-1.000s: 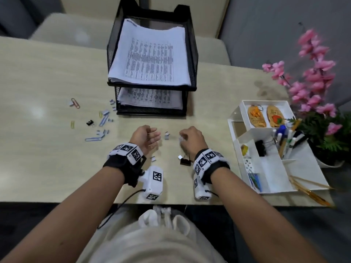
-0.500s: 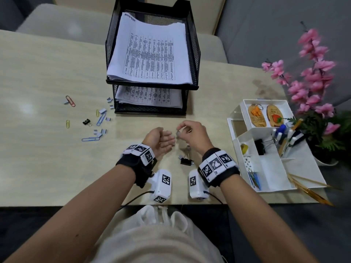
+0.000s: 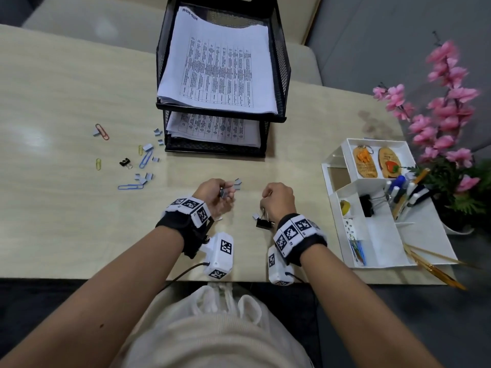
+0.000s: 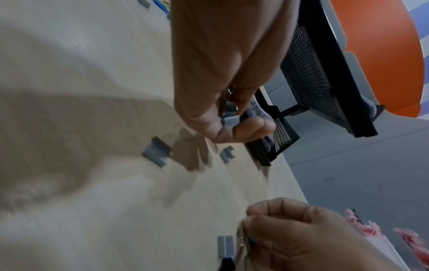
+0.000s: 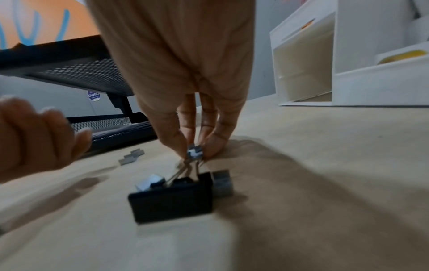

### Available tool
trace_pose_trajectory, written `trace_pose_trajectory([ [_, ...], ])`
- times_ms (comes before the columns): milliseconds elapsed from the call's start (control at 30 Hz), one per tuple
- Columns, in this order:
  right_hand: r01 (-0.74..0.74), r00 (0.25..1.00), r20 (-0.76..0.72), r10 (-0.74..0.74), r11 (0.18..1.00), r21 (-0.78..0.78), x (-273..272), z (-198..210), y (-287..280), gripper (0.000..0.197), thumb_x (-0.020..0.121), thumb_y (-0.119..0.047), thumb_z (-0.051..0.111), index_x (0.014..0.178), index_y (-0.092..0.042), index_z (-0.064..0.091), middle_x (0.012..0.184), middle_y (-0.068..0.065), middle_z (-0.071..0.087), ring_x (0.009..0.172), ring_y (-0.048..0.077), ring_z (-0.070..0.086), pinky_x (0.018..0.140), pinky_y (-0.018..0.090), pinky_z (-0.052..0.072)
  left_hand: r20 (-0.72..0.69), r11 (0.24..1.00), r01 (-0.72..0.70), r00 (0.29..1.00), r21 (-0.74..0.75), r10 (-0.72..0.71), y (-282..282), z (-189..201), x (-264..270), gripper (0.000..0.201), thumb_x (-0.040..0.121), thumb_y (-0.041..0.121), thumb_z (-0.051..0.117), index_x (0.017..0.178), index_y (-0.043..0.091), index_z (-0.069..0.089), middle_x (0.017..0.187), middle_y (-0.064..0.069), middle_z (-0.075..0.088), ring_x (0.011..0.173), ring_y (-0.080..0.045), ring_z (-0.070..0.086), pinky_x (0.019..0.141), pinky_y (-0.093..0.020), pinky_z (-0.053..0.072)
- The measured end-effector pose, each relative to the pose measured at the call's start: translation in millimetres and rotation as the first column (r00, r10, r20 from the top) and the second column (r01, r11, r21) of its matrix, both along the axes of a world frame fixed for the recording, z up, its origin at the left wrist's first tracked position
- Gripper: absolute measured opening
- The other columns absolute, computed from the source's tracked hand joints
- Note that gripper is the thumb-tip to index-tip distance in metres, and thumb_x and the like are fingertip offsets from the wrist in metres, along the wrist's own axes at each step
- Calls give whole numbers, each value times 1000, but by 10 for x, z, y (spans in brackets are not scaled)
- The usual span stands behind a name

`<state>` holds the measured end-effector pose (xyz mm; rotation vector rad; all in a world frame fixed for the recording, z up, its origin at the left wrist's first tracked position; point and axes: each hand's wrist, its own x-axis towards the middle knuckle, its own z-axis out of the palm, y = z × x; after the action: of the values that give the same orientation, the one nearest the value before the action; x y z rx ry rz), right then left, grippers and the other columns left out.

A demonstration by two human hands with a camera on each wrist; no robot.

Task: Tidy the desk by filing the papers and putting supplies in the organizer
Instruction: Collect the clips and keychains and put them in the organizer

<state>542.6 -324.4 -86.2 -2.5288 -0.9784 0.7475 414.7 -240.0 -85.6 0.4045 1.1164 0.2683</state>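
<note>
My left hand [image 3: 221, 193] [image 4: 232, 119] is cupped and grips several grey staple strips. Two more staple strips [image 3: 237, 183] [image 4: 156, 152] lie on the desk just beyond it. My right hand [image 3: 276, 200] [image 5: 195, 154] points down and pinches the wire handles of a black binder clip [image 3: 264, 223] [image 5: 171, 199] together with a small grey staple piece. The clip's body rests on the desk, with another staple strip [image 3: 255, 216] [image 5: 221, 181] beside it. The white organizer [image 3: 377, 243] stands to the right. Filed papers [image 3: 220, 70] lie in the black mesh tray [image 3: 284, 75].
Paper clips, staple strips and a small black binder clip [image 3: 124, 162] are scattered on the desk's left [image 3: 144, 158]. The organizer holds pens, key tags and clips. Pink flowers in a pot [image 3: 446, 107] stand at the far right. Pencils [image 3: 435, 269] lie by the organizer's near corner.
The hands met in front of the tray half a second ago and have drawn apart. My right hand dropped to the binder clip's handles. My left hand now shows staple strips in its palm.
</note>
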Motion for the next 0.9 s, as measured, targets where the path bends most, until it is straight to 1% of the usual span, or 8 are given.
trace_pose_trajectory([
  [133,79,994,-77,-73,994,77,-6,48,40,19,75,10,52,78,0,68,83,11,56,78,27,57,73,29,52,-4,998,-50,999,50,50,34,-52,-104,28,96,8,31,74,5,48,35,-3,56,28,-9,52,35,-11,42],
  [200,94,987,-146,-71,983,156,-69,144,80,17,75,9,55,76,-3,68,79,9,59,71,23,58,62,19,53,13,997,-46,999,59,45,24,-58,-121,30,97,11,32,75,3,51,39,-5,61,34,-11,60,38,-13,48],
  [367,-88,911,-366,191,956,281,-320,466,260,10,77,6,65,86,3,69,67,2,60,52,6,57,51,10,50,111,999,-41,993,-14,42,-35,-16,-94,42,101,24,27,76,0,52,56,-13,62,43,-17,62,39,-17,50],
  [467,-92,948,-265,177,948,305,-332,446,430,14,84,3,59,91,2,71,82,11,67,60,12,62,52,6,48,89,1000,-14,996,-26,16,-11,-7,-130,43,100,26,26,66,9,46,42,-4,52,34,-9,47,29,-9,36],
  [567,-306,950,-9,311,939,158,-318,271,547,20,85,-3,57,99,-6,71,110,12,67,101,24,62,86,24,47,16,999,52,999,14,-52,61,-47,-251,40,99,26,26,60,18,32,28,6,33,20,-5,25,28,-8,15],
  [633,-454,887,93,452,891,10,-360,150,519,23,81,6,53,87,-8,70,103,13,63,99,29,59,80,29,45,0,999,34,999,22,-34,101,-75,-349,40,99,26,26,59,19,30,28,6,29,20,-5,22,28,-8,13],
  [767,-533,824,166,542,841,-96,-395,39,380,23,80,9,45,87,3,66,103,18,58,97,33,53,80,35,45,-20,997,-69,997,29,70,136,-124,-500,39,99,22,29,61,15,37,29,5,41,22,-5,37,28,-6,27],
  [900,-345,935,112,335,936,75,-395,53,335,21,73,8,47,73,4,68,89,17,65,85,29,59,73,29,47,-28,990,-132,991,52,133,101,-132,-530,32,98,17,33,71,7,48,49,-5,60,32,-9,58,35,-12,47],
])
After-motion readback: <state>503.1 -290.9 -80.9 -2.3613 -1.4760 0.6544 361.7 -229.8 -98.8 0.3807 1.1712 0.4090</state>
